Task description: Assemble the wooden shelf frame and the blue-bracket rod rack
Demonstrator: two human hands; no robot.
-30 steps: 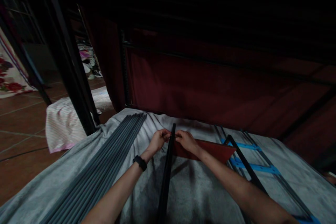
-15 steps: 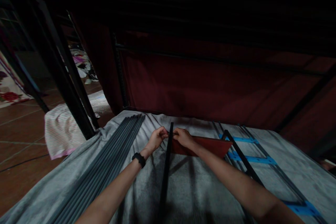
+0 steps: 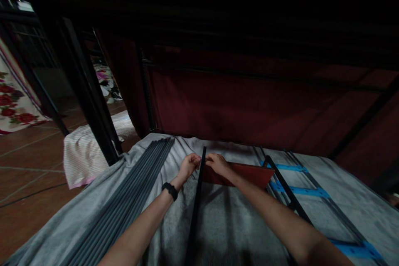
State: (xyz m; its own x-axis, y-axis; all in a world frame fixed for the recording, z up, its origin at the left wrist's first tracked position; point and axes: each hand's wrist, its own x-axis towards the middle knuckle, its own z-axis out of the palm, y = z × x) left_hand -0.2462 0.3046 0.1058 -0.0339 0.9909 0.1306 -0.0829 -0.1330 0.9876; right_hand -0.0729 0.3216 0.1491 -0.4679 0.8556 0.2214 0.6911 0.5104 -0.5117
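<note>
Farthest left, a floral cloth (image 3: 12, 108) hangs above a brown tiled floor (image 3: 28, 174), and a pale striped cloth (image 3: 82, 153) lies bunched on that floor beside a dark upright post (image 3: 90, 104). Next comes a bundle of grey rods (image 3: 124, 203), laid side by side on a grey blanket (image 3: 224, 224) and running away from the camera. The person's left hand (image 3: 189, 165), a black watch (image 3: 170, 191) on its wrist, has its fingers curled in against the left side of a black metal bar (image 3: 197, 203) near that bar's far end. The bar lies lengthwise down the middle of the blanket, pointing away from the person. Just across it, the right hand (image 3: 218, 164) is bent in the same way, fingertips pressed to the bar's right side where a dark red panel (image 3: 246, 174) meets it. Both hands seem to pinch at that joint, though it is too dim and small to tell whether either holds some small part there. The red panel stands on edge and stretches rightward from the bar. Beyond it, a black frame (image 3: 286, 195) with blue bands (image 3: 302, 191) rests on the blanket. Behind everything hangs a dark red curtain (image 3: 249, 108).
</note>
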